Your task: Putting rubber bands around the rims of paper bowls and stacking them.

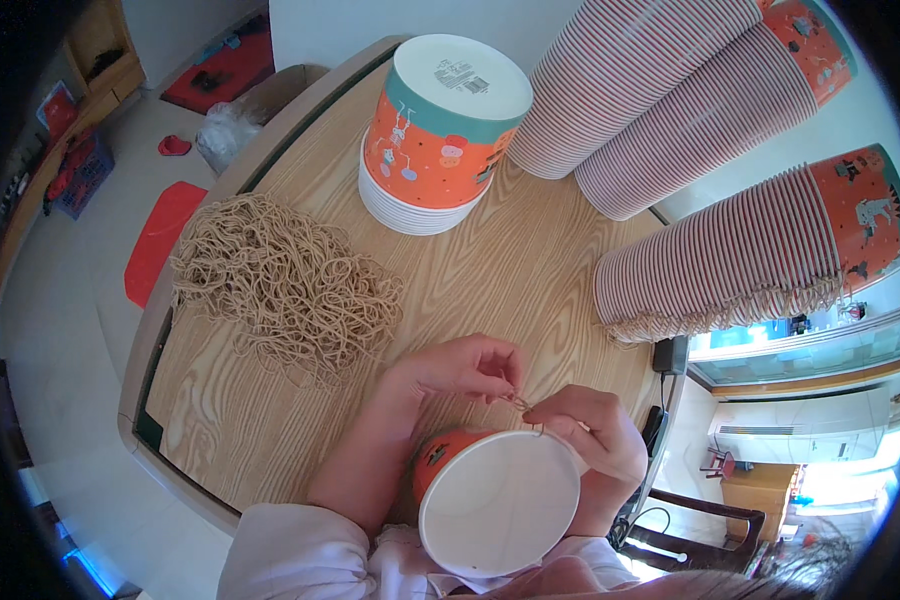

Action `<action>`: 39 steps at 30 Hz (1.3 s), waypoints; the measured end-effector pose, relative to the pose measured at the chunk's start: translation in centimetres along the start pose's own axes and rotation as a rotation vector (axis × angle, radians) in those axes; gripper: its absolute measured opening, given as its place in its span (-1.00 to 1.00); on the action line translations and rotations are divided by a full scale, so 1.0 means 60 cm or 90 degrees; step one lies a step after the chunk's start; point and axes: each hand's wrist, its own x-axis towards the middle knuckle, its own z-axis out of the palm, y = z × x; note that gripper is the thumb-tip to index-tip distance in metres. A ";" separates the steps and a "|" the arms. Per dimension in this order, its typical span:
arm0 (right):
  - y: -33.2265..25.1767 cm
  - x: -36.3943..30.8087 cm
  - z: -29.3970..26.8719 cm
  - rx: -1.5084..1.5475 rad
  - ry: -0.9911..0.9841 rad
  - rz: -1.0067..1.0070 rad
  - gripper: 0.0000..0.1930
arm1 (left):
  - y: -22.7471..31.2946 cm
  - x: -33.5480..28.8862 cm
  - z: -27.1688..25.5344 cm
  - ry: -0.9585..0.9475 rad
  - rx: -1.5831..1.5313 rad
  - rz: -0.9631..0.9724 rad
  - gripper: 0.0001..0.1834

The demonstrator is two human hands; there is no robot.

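Wood-grain tabletop: beside the paper bucket, left hand and right hand pinch tan cord; bucket likely light, dentable, best rim-held.

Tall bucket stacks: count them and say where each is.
3: the first stack at the upper edge, the second stack right beside it, the third stack below them at the right. Others may be hidden behind.

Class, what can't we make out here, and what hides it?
Head view: open bucket: its underside, hidden by its wall.
Head view: thin cord: exact path, too small and partly covered by left hand and right hand.
Head view: cord pile: lower strands, covered by upper ones.
Head view: uppermost long stack: far end, cut by upper edge.
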 end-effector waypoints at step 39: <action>0.009 0.011 0.006 -0.096 0.102 0.013 -0.86 | 0.003 0.004 -0.004 0.007 0.046 -0.033 -0.84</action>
